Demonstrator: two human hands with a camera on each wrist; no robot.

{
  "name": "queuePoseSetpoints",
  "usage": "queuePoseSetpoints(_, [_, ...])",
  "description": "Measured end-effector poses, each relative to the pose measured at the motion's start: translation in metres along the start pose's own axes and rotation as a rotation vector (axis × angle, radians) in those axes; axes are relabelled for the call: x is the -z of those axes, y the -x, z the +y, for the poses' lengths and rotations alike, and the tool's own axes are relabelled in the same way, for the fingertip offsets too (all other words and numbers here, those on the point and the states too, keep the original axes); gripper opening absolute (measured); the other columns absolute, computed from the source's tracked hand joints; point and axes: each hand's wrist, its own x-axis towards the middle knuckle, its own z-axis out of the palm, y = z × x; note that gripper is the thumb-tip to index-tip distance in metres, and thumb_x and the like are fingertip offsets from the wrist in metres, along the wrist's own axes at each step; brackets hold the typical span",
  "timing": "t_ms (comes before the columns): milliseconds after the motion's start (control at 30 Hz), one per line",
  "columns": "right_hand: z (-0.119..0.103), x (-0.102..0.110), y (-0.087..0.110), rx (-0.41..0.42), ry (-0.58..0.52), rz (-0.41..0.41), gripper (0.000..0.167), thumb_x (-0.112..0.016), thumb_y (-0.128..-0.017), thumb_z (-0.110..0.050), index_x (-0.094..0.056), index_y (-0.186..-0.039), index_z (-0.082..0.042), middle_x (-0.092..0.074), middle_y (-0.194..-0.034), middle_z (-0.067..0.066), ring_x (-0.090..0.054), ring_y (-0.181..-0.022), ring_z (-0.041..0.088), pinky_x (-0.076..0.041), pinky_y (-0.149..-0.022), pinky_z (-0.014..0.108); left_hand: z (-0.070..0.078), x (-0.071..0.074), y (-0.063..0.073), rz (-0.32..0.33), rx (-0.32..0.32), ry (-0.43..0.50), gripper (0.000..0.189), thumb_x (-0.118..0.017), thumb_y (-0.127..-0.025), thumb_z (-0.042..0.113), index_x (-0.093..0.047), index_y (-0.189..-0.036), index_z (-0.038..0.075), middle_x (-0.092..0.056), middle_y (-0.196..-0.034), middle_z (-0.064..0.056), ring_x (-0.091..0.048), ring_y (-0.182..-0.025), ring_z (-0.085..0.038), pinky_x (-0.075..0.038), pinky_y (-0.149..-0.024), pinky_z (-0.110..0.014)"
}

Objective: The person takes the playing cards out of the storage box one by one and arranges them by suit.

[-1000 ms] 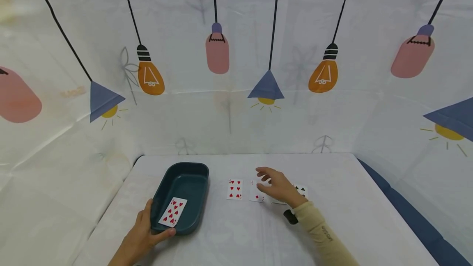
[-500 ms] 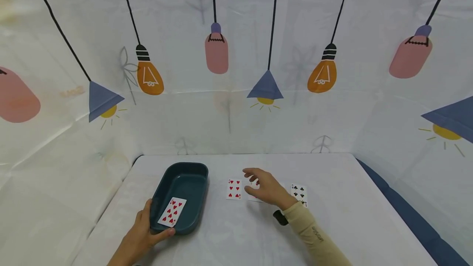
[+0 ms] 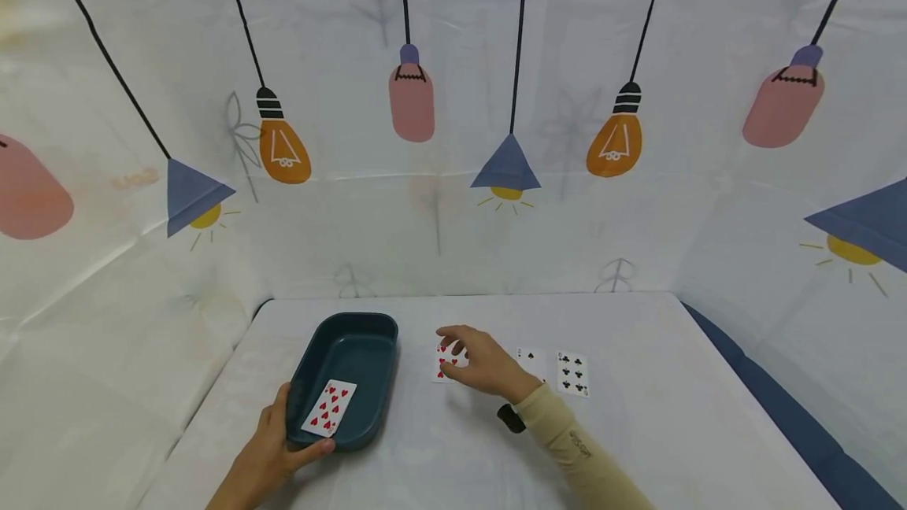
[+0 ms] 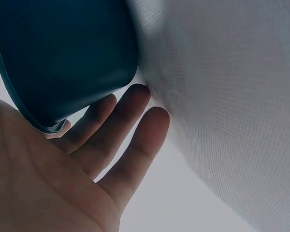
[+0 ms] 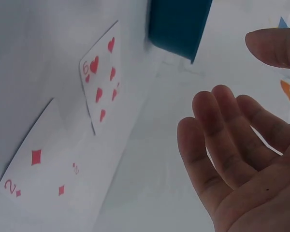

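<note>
My left hand (image 3: 265,447) grips the near-left corner of a dark teal rectangular dish (image 3: 364,360), thumb at the front rim and fingers along its outer wall. Inside the dish lies a playing card with red hearts (image 3: 330,409). Over the table hovers my right hand (image 3: 489,364), fingers loosely bent and thumb apart, holding nothing. Beneath it in the head view is the six of hearts (image 5: 99,82), partly covered by the fingers. The two of diamonds (image 5: 43,159) lies beside that card in the right wrist view; the right hand hides it in the head view.
To the right of the hand lie a black-suited two (image 3: 527,356), partly hidden by the wrist, and a six of clubs (image 3: 572,375). A white cloth covers the table (image 3: 680,415). Behind it hangs a white curtain (image 3: 439,242) printed with lamps.
My right hand has moved left across the row of cards, from over the two of diamonds to the six of hearts, uncovering the cards on the right. The left hand stays on the dish.
</note>
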Motion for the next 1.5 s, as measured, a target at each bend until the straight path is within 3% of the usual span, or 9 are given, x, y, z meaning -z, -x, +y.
queuePoseSetpoints(367, [-0.027,-0.023,-0.014,0.046,-0.057,-0.042,0.049,-0.071,-0.093,-0.019,-0.056,-0.139,-0.01,-0.064,-0.12,0.0,-0.063,-0.102,0.021,-0.051,-0.087,0.027,0.001,0.0,-0.001,-0.007,-0.005,0.017,0.135,-0.075,-0.077,0.069,0.008,-0.158,0.001,-0.025,-0.147,-0.037,-0.048,-0.118,-0.048,-0.041,-0.097,-0.066])
queuePoseSetpoints(700, [-0.05,-0.046,-0.029,0.08,-0.081,-0.053,0.053,-0.075,-0.092,-0.019,-0.056,-0.139,-0.005,-0.065,-0.12,0.008,-0.065,-0.101,0.019,-0.051,-0.087,0.022,0.0,0.001,-0.002,-0.016,-0.012,0.033,0.133,-0.076,-0.08,0.065,0.011,-0.158,0.001,-0.023,-0.145,-0.037,-0.047,-0.118,-0.05,-0.04,-0.098,-0.068])
queuePoseSetpoints(1133, [-0.069,-0.06,-0.047,0.039,-0.115,-0.032,0.054,-0.074,-0.093,-0.028,-0.057,-0.14,-0.009,-0.065,-0.12,-0.002,-0.062,-0.105,0.012,-0.049,-0.087,0.018,0.002,-0.001,-0.003,-0.026,0.012,0.03,0.135,-0.076,-0.078,0.067,0.012,-0.158,0.002,-0.023,-0.143,-0.037,-0.048,-0.115,-0.051,-0.04,-0.097,-0.069])
queuePoseSetpoints(1367, [-0.076,-0.068,-0.054,0.002,-0.156,-0.01,0.055,-0.076,-0.092,-0.028,-0.057,-0.14,-0.009,-0.067,-0.122,0.003,-0.061,-0.104,0.007,-0.049,-0.085,0.016,0.003,0.0,-0.005,-0.023,0.004,0.03,0.136,-0.076,-0.079,0.067,0.012,-0.157,0.0,-0.023,-0.143,-0.039,-0.047,-0.116,-0.051,-0.04,-0.098,-0.069])
queuePoseSetpoints(1500, [-0.08,-0.073,-0.056,-0.033,-0.211,-0.012,0.055,-0.077,-0.092,-0.027,-0.057,-0.14,-0.011,-0.066,-0.123,0.005,-0.063,-0.103,0.011,-0.051,-0.085,0.018,0.003,0.0,-0.005,-0.019,0.001,0.026,0.136,-0.077,-0.079,0.066,0.012,-0.157,-0.001,-0.023,-0.143,-0.039,-0.048,-0.115,-0.051,-0.04,-0.098,-0.068])
